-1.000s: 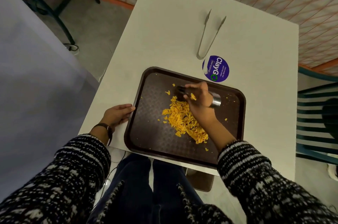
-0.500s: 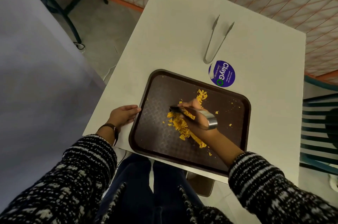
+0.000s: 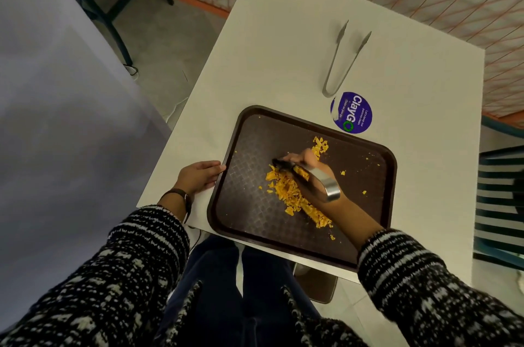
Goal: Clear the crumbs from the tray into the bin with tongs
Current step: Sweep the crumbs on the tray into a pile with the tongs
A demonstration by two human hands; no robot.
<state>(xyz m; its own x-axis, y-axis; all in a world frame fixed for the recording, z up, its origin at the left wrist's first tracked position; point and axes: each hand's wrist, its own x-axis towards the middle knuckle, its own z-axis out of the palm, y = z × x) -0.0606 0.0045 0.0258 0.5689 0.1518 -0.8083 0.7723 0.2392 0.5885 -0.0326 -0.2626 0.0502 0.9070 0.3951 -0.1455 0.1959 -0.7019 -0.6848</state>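
The right hand (image 3: 317, 165) gripping tongs (image 3: 326, 186) is covering some crumbs (image 3: 286, 190), the flat left hand (image 3: 198, 176) is touching the tray (image 3: 249, 205), and spare tongs (image 3: 336, 57) are lying upper right on the bench (image 3: 283, 34).

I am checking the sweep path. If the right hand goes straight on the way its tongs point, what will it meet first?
Probably the tray's left rim: beyond the tongs in the right hand lies only bare tray floor. The tips' height is unclear.
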